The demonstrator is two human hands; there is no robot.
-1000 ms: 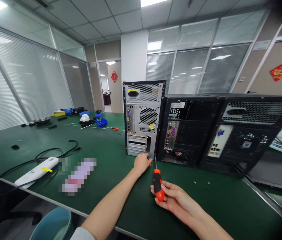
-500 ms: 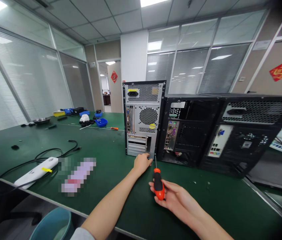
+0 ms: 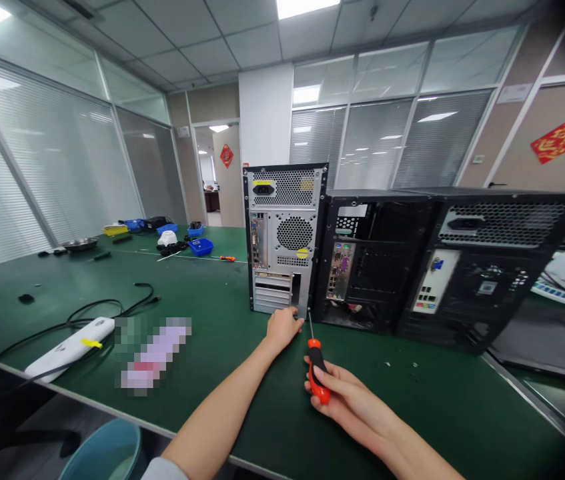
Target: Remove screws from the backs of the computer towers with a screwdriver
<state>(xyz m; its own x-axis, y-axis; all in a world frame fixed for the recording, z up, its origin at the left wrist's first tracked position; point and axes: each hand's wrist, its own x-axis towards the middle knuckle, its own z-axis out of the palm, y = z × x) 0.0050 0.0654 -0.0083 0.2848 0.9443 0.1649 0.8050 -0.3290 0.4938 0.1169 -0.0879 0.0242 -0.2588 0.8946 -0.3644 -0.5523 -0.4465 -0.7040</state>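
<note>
Head view: the right hand (image 3: 335,390) grips a red and black screwdriver (image 3: 317,360), whose tip meets the lower right corner of the tall silver-backed computer case (image 3: 285,263). Fingers bent, the left hand (image 3: 285,328) rests at the case's bottom edge (whether it pinches anything, I cannot tell). The case stands upright on the green table (image 3: 222,347), a dark open slot low on its back. Just to its right, the middle black case (image 3: 379,270) has a gap at the top and loose parts in the opening at its base; beyond it stands another black case (image 3: 482,273).

Far left sit a blue tray (image 3: 201,251), a smaller blue tray (image 3: 195,233) holding dark items, and a metal bowl (image 3: 81,245), its contents too small to tell. Near left, below the table edge, a teal bucket (image 3: 93,448) has something pale inside.

Half a second ago the handle lay on more open fingers; now the right thumb presses across it. The left hand keeps its place, and the whole view has shifted slightly.
</note>
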